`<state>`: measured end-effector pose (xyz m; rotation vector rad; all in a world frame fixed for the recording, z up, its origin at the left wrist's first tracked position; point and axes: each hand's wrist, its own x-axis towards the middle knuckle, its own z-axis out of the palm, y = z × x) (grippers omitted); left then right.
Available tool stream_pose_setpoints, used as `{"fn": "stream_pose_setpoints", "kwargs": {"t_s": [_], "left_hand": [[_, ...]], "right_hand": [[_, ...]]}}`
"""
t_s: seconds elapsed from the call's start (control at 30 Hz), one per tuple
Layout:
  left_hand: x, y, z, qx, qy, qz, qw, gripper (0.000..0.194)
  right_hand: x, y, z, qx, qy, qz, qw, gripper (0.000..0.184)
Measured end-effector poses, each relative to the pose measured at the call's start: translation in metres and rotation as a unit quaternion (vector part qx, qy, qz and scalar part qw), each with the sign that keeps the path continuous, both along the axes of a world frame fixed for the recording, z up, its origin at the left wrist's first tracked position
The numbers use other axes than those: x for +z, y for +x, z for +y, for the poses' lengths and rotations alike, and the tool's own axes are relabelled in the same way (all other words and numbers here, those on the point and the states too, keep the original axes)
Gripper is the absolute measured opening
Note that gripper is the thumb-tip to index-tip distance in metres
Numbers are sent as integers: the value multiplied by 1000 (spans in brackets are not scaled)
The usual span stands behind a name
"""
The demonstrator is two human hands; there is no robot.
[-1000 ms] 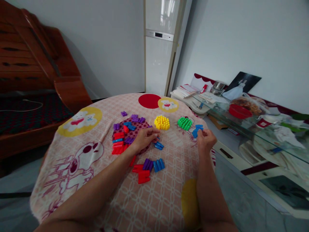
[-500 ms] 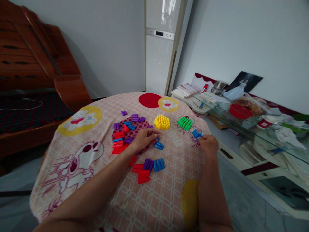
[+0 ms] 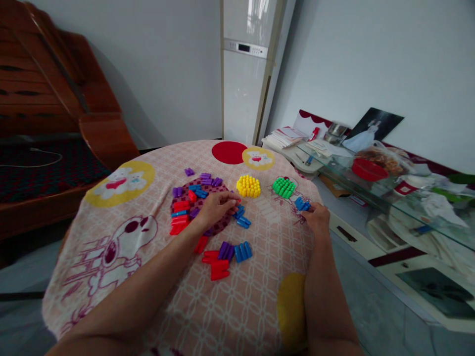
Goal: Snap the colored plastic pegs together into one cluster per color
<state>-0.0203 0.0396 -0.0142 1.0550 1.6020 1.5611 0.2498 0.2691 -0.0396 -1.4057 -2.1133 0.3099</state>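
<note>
Over the middle of the table, my left hand (image 3: 218,208) has its thumb and fingers bent and a little apart. Its fingertips are beside small blue plastic pieces (image 3: 243,222); a speck of red shows at them, too small to name. At the right, my right hand (image 3: 317,216) pinches the near end of a small cluster of blue pieces (image 3: 301,203) on the cloth. Just beyond that cluster stands a group of green pegs (image 3: 284,187), and left of it a group of yellow pegs (image 3: 248,186).
Red pieces (image 3: 179,225) and purple pieces (image 3: 211,181) lie left of my left hand. Nearer me are more red (image 3: 219,270), purple (image 3: 226,250) and blue (image 3: 243,251) pieces. A patterned cloth (image 3: 260,306) covers the round table. A cluttered glass-topped stand (image 3: 408,212) borders the right side.
My left hand has drawn slightly left, uncovering more of the blue pieces beside it. My right hand has shifted slightly left and down, still at its blue cluster.
</note>
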Motion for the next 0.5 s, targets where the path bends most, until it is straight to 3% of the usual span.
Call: {"fn": "stream_pose_setpoints", "kwargs": {"t_s": [0.23,0.37,0.5], "left_hand": [[-4,-10,1,47,33,61,996,30],[-3,-11,-2,88,18,222,971,23],[2,-1,-4,19,-22,380,924,26]], "right_hand": [[-3,-1,0,2,-16,16,1000,23],[1,0,-4,-2,-13,32,999,37],[14,-6,-17,-43,59,86,994,42]]}}
